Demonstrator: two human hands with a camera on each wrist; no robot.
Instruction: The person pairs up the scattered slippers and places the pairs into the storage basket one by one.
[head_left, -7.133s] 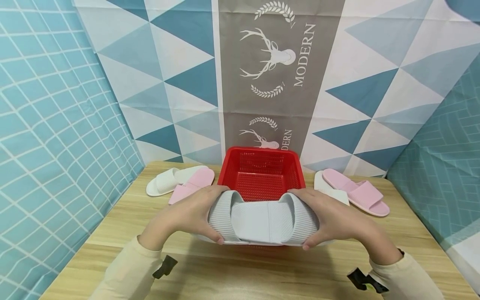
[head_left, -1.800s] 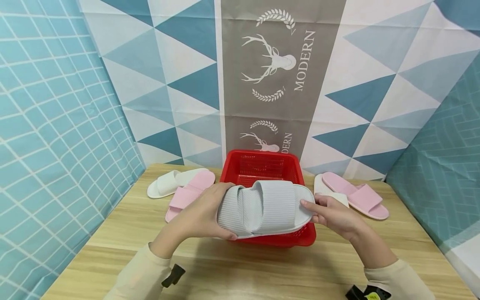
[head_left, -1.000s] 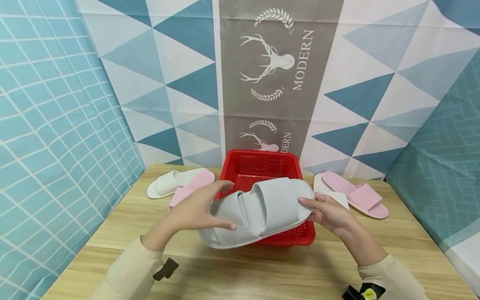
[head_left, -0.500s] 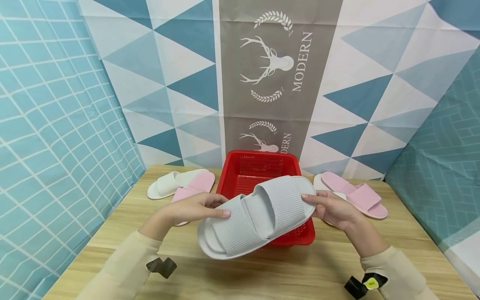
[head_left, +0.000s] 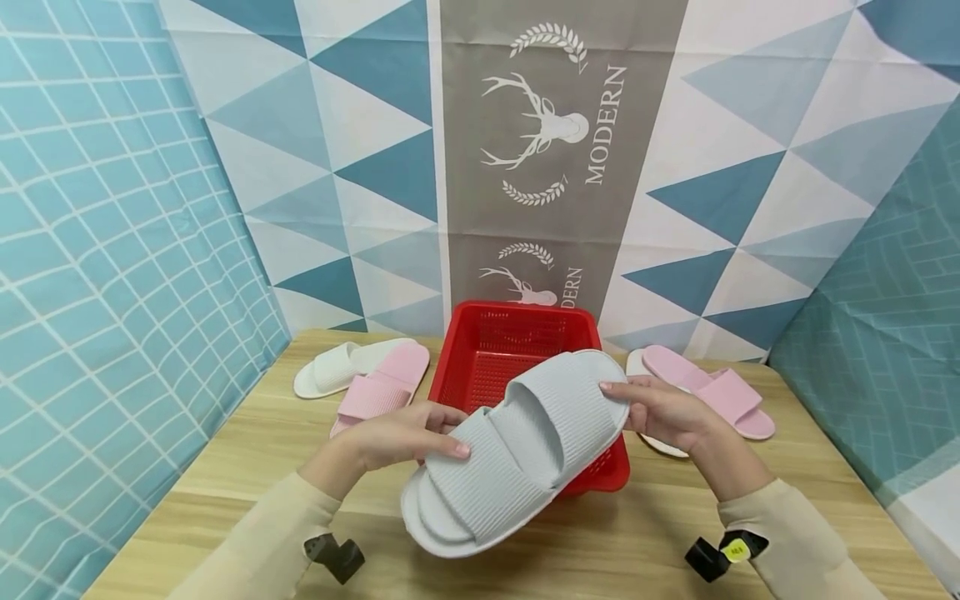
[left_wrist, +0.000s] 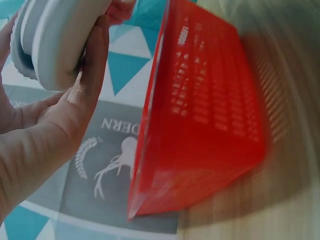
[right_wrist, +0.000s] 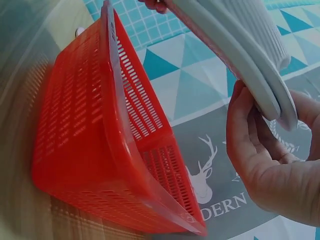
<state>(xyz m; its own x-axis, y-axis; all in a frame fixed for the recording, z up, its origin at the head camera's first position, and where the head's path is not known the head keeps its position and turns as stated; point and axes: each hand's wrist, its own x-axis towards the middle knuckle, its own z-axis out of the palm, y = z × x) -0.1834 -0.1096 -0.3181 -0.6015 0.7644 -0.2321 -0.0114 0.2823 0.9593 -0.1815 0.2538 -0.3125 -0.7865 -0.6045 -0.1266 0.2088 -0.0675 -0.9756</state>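
A pair of light grey slide slippers (head_left: 487,479), nested one against the other, is held up in front of the basket, slanting with its left end lower and nearer me. My left hand (head_left: 408,433) holds the pair at its far left edge, thumb on the ribbed strap. At the upper right end, my right hand (head_left: 667,408) pinches it, thumb on top and fingers beneath. Two stacked soles (right_wrist: 240,55) show edge-on in the right wrist view. In the left wrist view the slipper end (left_wrist: 57,45) sits between thumb and fingers.
A red perforated basket (head_left: 450,354) stands on the wooden table (head_left: 247,467), partly hidden by the slippers. White (head_left: 333,367) and pink slippers (head_left: 371,398) lie left of it. On the right lie another pink slipper (head_left: 731,396) and a white slipper (head_left: 663,446). Patterned cloth hangs behind.
Earlier both hands gripped the grey slippers level, one at each end. My right hand moved to the tip. My left hand loosened, then took hold again; the left end swung down toward me.
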